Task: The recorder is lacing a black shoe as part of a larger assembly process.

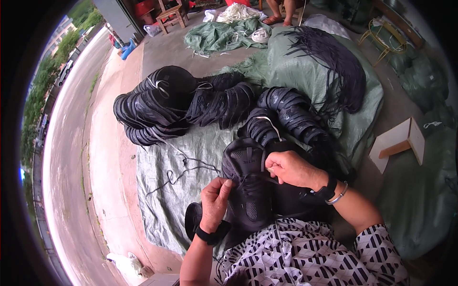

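A black shoe upper (253,204) lies across my lap, its padded tongue pointing away from me. Dark shoelace (249,178) crosses the middle of it. At the upper's left edge my left hand (215,200) pinches one side of the lace between thumb and forefinger. My right hand (295,169) is closed in a pinch beside the tongue on the right, where the lace runs into its fingers; the fingertips are partly hidden. Another black shoe piece (193,217) sits left of my left wrist.
Stacked black shoe uppers (152,107) lie ahead on a green sheet (164,209), with more stacks (291,112) to the right. Beyond those, a pile of black laces (341,66) covers a green bundle. A wooden box-like piece (400,143) stands right. Another person's feet (281,21) show far off.
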Demonstrator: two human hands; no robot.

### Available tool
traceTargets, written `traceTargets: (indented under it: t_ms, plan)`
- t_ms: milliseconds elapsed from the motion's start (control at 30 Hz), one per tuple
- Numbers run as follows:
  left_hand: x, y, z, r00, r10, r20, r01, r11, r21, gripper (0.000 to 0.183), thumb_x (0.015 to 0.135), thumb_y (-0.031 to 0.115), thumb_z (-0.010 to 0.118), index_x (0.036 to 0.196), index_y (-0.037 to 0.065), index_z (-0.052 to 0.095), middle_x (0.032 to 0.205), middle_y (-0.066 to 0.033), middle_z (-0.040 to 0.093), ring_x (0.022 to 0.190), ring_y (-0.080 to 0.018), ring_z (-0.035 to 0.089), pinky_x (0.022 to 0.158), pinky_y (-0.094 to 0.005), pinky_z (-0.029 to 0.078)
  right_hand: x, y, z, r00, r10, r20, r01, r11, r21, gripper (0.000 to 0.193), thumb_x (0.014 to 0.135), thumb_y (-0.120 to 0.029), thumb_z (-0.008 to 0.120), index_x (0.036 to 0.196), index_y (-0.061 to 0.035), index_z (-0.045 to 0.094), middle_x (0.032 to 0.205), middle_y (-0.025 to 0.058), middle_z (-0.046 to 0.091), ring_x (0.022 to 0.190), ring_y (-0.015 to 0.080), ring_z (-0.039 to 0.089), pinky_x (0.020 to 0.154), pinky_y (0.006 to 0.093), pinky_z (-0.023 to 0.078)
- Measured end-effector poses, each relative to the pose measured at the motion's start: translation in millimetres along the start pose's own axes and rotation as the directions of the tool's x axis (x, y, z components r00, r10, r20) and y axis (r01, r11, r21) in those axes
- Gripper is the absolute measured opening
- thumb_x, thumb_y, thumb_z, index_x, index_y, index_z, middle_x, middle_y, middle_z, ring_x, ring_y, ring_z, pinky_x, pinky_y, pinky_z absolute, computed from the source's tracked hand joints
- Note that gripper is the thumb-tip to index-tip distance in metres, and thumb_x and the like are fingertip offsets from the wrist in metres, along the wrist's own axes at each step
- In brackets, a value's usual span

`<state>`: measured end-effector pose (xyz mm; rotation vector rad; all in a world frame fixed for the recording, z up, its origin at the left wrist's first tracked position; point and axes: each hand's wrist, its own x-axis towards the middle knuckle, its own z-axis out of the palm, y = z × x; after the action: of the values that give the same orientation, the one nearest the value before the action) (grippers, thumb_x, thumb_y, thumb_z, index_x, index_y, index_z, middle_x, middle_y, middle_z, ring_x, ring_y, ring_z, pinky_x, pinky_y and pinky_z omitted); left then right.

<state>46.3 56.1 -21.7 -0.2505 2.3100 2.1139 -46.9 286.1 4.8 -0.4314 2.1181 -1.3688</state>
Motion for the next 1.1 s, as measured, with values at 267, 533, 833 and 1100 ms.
traceTargets:
  t_ms: [267, 533, 833, 1100]
  plan:
    - [17.4, 3.2, -4.4, 0.997, -0.051, 0.056, 0.05, 0.998, 0.029, 0.025, 0.091, 0.021, 0.06, 0.077, 0.001, 0.059, 0.066, 0.0041, 0.051, 0.062, -0.0053, 0.042, 0.055, -0.0215, 0.036, 1.3, 4.3, 2.8, 0.942, -0.331, -0.055, 0.306, 0.915, -0.262, 0.003, 0.082, -0.001, 0.054, 0.084, 0.0005, 0.056, 0.068, 0.0082, 0.059, 0.055, 0.017, 0.058, 0.053, 0.03, 0.047]
    - [19.4, 1.2, -1.9, 0.997, -0.022, 0.067, 0.024, 1.0, -0.018, 0.024, 0.091, 0.021, 0.059, 0.078, 0.001, 0.059, 0.064, 0.0038, 0.048, 0.06, -0.0044, 0.039, 0.054, -0.022, 0.035, 1.5, 5.8, 0.6, 0.889, -0.456, -0.037, 0.403, 0.819, -0.409, 0.006, 0.08, -0.006, 0.06, 0.083, -0.0022, 0.056, 0.075, 0.0127, 0.061, 0.074, 0.0314, 0.061, 0.064, 0.0369, 0.049]
    - [32.6, 39.0, 3.6, 0.877, 0.437, 0.199, -0.417, 0.488, 0.767, 0.013, 0.073, 0.009, 0.069, 0.077, 0.008, 0.057, 0.074, -0.0069, 0.056, 0.073, -0.03, 0.053, 0.058, -0.0396, 0.045, 1.9, -3.0, -1.9, 0.657, -0.753, -0.036, 0.476, 0.452, -0.754, 0.01, 0.076, -0.005, 0.061, 0.086, -0.0062, 0.058, 0.093, 0.0051, 0.053, 0.082, 0.0213, 0.058, 0.069, 0.0344, 0.048]
    - [60.4, 79.0, -15.4, 0.65, 0.229, 0.724, -0.758, 0.263, 0.597, 0.022, 0.07, 0.011, 0.068, 0.091, 0.011, 0.06, 0.092, -0.0015, 0.056, 0.09, -0.0216, 0.057, 0.072, -0.0317, 0.054, 9.7, -17.9, -17.2, 0.715, -0.525, 0.461, 0.636, 0.216, -0.741, 0.002, 0.071, -0.005, 0.059, 0.072, -0.0035, 0.058, 0.081, 0.0077, 0.053, 0.071, 0.0218, 0.062, 0.062, 0.0327, 0.051]
